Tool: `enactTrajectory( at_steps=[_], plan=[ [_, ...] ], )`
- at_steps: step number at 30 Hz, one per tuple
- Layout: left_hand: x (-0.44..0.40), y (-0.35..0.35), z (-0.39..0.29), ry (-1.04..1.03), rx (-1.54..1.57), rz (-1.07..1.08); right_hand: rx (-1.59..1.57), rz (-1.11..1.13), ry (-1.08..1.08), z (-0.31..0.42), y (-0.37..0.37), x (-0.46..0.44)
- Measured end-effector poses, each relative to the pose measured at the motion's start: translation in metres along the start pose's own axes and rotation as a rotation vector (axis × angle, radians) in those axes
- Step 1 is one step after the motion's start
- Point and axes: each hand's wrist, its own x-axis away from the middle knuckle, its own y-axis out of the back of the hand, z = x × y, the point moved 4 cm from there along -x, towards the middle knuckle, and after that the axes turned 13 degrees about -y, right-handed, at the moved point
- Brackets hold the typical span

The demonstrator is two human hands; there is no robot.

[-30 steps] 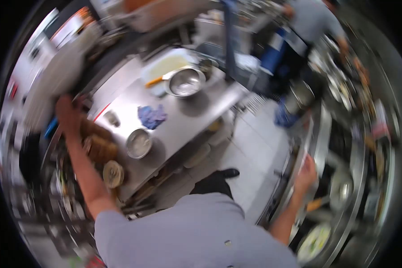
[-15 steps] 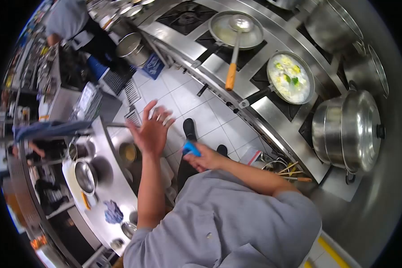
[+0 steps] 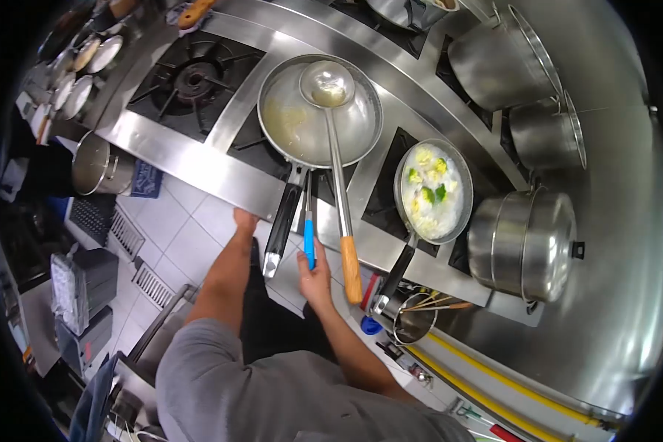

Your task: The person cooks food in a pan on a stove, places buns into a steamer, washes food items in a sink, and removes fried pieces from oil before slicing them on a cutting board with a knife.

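My right hand (image 3: 315, 278) is closed round the blue handle of a utensil (image 3: 309, 239), whose thin metal end reaches up to the near rim of a frying pan (image 3: 283, 121). Across that pan lies a steel ladle (image 3: 337, 162) with a wooden handle, its bowl over the pan. Down at the stove's front edge is my left hand (image 3: 244, 219), left of the pan's black handle; its fingers are mostly hidden. To the right, a second pan (image 3: 433, 191) holds white liquid with green and yellow vegetable pieces.
An unlit-looking burner (image 3: 194, 79) lies left of the pans. Large steel pots (image 3: 523, 243) stand at the right and back. A container of wooden-handled tools (image 3: 414, 323) is below the stove edge. At the left are a deep pot (image 3: 94, 166) and a person's dark clothing (image 3: 40, 173).
The view has turned from the worktable to the stove, now closer. My left hand has gone from raised and spread to the stove's edge. My right hand has brought the blue-handled utensil to the pan.
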Motion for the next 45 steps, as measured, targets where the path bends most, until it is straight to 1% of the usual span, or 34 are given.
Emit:
enactTrajectory(
  at_steps=[1,3,4,5,6,7,9,10,12,13,15,16,17,18,19,20,21,22,24,26,28,30,31,32,34,36,37,38,39,40,41,42,43,45],
  plan=[
    [-0.010,0.012,0.005,-0.254,-0.284,0.063,0.005,0.136,-0.371,0.023,0.001,-0.002],
    [-0.005,0.031,0.018,-0.650,-0.810,0.348,-0.001,0.121,-0.384,0.022,-0.010,-0.015],
    [-0.011,0.029,0.018,0.056,-0.555,0.507,-0.023,0.112,-0.354,0.026,-0.019,-0.024],
    [-0.002,0.032,0.009,0.750,-0.492,0.511,-0.019,0.185,-0.356,0.039,-0.021,-0.033],
    [-0.002,0.022,-0.013,0.783,-0.483,0.536,-0.009,0.190,-0.356,0.036,-0.024,-0.045],
    [-0.003,0.012,-0.032,0.685,-0.495,0.573,-0.213,0.280,-0.469,0.022,-0.032,-0.053],
    [-0.004,-0.009,-0.077,0.533,-0.574,0.621,-0.559,0.332,-0.758,0.023,-0.035,-0.048],
    [-0.002,-0.014,-0.103,0.470,-0.637,0.623,-0.663,0.208,-0.730,0.044,-0.043,-0.047],
    [0.008,-0.014,-0.156,0.423,-0.696,0.556,-0.377,0.364,-0.639,0.062,-0.029,-0.043],
    [0.014,-0.008,-0.181,0.429,-0.691,0.524,-0.357,0.391,-0.635,0.071,-0.026,-0.042],
    [0.018,0.021,-0.220,0.471,-0.704,0.116,-0.357,0.411,-0.638,0.078,-0.027,-0.044],
    [0.012,0.044,-0.231,0.297,-0.811,0.146,-0.351,0.426,-0.642,0.077,-0.028,-0.044],
    [0.002,0.065,-0.240,0.157,-0.916,0.023,-0.307,0.403,-0.599,0.064,-0.028,-0.050],
    [-0.014,0.066,-0.292,0.216,-0.775,-0.024,-0.267,0.380,-0.546,0.060,-0.030,-0.052],
    [-0.042,0.067,-0.331,-0.035,-0.809,-0.095,-0.263,0.356,-0.505,0.062,-0.033,-0.050],
    [-0.067,0.058,-0.389,-0.109,-0.874,-0.066,-0.258,0.332,-0.465,0.065,-0.038,-0.049],
    [-0.097,0.050,-0.427,-0.210,-0.907,-0.058,-0.419,0.328,-0.556,0.034,-0.041,-0.060],
    [-0.110,0.024,-0.484,-0.451,-0.714,-0.125,-0.478,0.327,-0.561,0.031,-0.045,-0.067],
    [-0.178,-0.005,-0.506,-0.276,-0.431,0.008,-0.587,0.330,-0.557,0.030,-0.051,-0.068],
    [-0.219,-0.037,-0.513,-0.028,-0.278,0.108,-0.689,0.331,-0.541,0.025,-0.047,-0.062],
    [-0.248,-0.064,-0.510,0.099,-0.216,0.248,0.332,0.025,0.073,0.037,-0.026,-0.028],
    [-0.265,-0.087,-0.512,0.159,0.058,0.417,0.368,0.044,-0.123,0.035,0.001,0.016],
    [-0.270,-0.098,-0.518,0.151,0.139,0.481,0.308,0.026,0.022,0.011,0.016,0.034],
    [-0.272,-0.106,-0.523,0.144,0.207,0.539,0.336,0.086,-0.049,-0.011,0.037,0.054],
    [-0.285,-0.108,-0.526,0.162,0.217,0.584,0.514,-0.022,0.074,-0.054,0.086,0.112],
    [-0.292,-0.091,-0.540,0.161,0.148,0.523,0.745,0.034,-0.303,-0.125,0.140,0.180],
    [-0.307,-0.083,-0.542,0.128,0.106,0.519,0.713,-0.009,-0.431,-0.142,0.165,0.222],
    [-0.327,-0.062,-0.544,0.101,0.038,0.491,0.681,-0.041,-0.626,-0.133,0.190,0.261],
    [-0.369,-0.038,-0.532,-0.078,0.032,0.677,0.686,-0.030,-0.791,-0.117,0.210,0.296],
    [-0.361,-0.033,-0.552,-0.197,0.115,0.907,0.792,-0.120,-0.839,-0.124,0.226,0.329],
    [-0.469,0.020,-0.526,0.159,0.015,0.492,0.848,-0.177,-0.926,-0.144,0.243,0.360],
    [-0.474,0.033,-0.546,0.119,-0.127,0.478,0.869,-0.323,-0.873,-0.159,0.258,0.385],
    [-0.520,0.056,-0.541,-0.136,-0.404,0.590,0.807,-0.429,-0.974,-0.154,0.269,0.403],
    [-0.537,0.047,-0.559,0.077,0.231,0.068,0.692,-0.651,-1.067,-0.154,0.282,0.418]
  ],
)
